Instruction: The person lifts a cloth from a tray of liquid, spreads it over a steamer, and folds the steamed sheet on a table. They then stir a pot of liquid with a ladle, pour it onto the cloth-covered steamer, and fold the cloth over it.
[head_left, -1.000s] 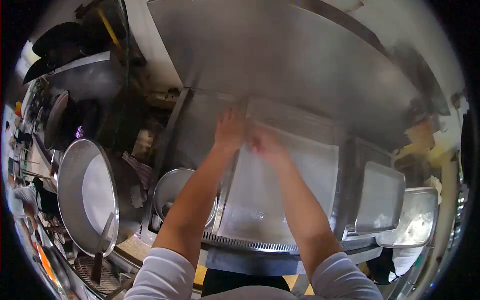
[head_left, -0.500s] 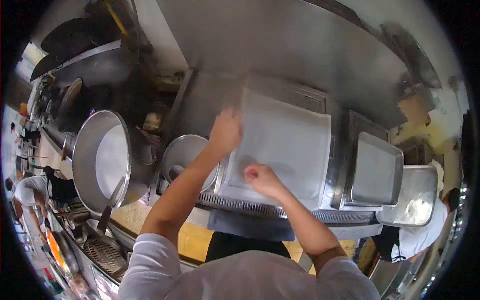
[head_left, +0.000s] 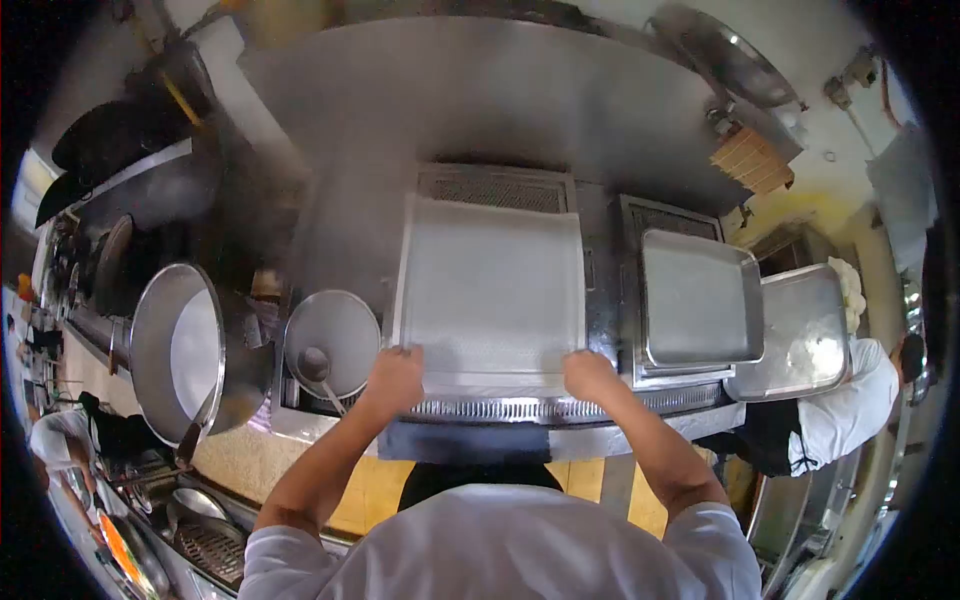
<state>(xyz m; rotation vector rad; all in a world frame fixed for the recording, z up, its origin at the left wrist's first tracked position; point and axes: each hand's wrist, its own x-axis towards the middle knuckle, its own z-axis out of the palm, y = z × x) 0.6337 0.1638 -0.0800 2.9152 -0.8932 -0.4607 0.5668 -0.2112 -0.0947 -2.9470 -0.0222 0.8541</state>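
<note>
White cloth (head_left: 490,290) lies on the perforated rack (head_left: 495,190), mostly flat; far strip of rack uncovered. My left fingers (head_left: 398,362) and right fingers (head_left: 584,364) pinch its near corners. Big pot (head_left: 150,350), left: white contents (head_left: 195,350). Round pan (head_left: 345,318): ladle (head_left: 314,363) inside. Rimmed tray (head_left: 757,300), right: pale surface, can't tell contents.

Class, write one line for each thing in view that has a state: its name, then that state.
Left hand: closed at the sheet's near left corner
Right hand: closed at its near right corner
White sheet: spread out flat
Large pot: uncovered, whitish inside
Round bowl: uncovered
Ladle: resting in the bowl
Rimmed tray: uncovered
</note>
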